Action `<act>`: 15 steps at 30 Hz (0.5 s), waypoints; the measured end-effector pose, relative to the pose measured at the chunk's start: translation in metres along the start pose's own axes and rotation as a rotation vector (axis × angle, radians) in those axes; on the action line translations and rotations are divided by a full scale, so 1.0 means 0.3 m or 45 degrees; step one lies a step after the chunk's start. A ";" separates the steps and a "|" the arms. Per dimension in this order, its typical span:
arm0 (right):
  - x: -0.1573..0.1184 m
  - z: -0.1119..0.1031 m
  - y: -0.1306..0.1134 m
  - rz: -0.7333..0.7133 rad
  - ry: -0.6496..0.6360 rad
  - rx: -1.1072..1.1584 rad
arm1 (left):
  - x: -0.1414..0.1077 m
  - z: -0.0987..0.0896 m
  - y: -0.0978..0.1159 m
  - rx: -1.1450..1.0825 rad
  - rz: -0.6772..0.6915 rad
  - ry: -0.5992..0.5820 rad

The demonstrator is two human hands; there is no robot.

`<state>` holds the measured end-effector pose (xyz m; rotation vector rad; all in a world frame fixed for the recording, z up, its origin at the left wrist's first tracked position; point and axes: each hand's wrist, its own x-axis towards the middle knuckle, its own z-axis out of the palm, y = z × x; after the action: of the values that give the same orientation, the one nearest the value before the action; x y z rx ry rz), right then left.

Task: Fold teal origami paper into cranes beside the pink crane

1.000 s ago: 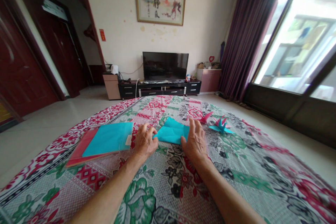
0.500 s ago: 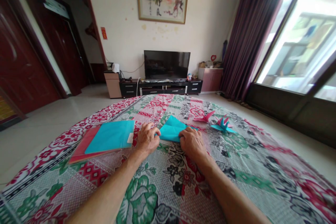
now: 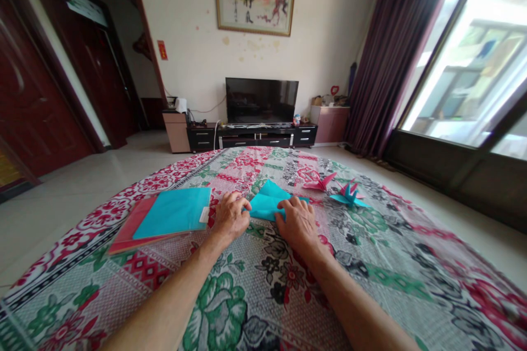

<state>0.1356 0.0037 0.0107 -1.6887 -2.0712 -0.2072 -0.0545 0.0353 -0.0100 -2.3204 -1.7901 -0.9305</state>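
Observation:
A folded sheet of blue paper (image 3: 265, 201) lies on the patterned tablecloth between my hands, its peak pointing away from me. My left hand (image 3: 231, 213) pinches the paper's left corner between thumb and fingers. On the right part of the sheet, my right hand (image 3: 297, 220) rests with bent fingers, its thumb and fingertips gripping the near edge. Left of my left hand lies a stack of blue paper (image 3: 175, 213) over red paper (image 3: 135, 224). Beyond my right hand stand a folded pink paper bird (image 3: 323, 182) and a blue one (image 3: 349, 196), with more pink behind it.
The round table's cloth (image 3: 222, 307) spreads around my forearms. Past its far edge stand a television (image 3: 262, 101) on a black cabinet (image 3: 201, 138) and a pink side cabinet (image 3: 330, 125). A purple curtain (image 3: 379, 60) hangs at the right.
My right hand has shifted slightly left and inward over the paper, and its fingers have moved. The near edge of the sheet looks slightly raised. My left hand has stayed nearly in place.

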 end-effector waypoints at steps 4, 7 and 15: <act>0.004 -0.016 -0.006 -0.191 0.052 0.004 | 0.000 0.003 -0.002 0.004 0.016 0.003; -0.002 -0.024 -0.019 -0.309 0.002 0.104 | -0.001 0.007 -0.004 0.004 0.019 0.005; -0.053 -0.045 -0.073 -0.608 -0.126 0.290 | -0.005 0.012 0.001 -0.014 -0.003 0.033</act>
<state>0.1203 -0.0210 0.0193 -1.0749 -2.4412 -0.0324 -0.0528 0.0353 -0.0136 -2.3020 -1.7823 -0.9685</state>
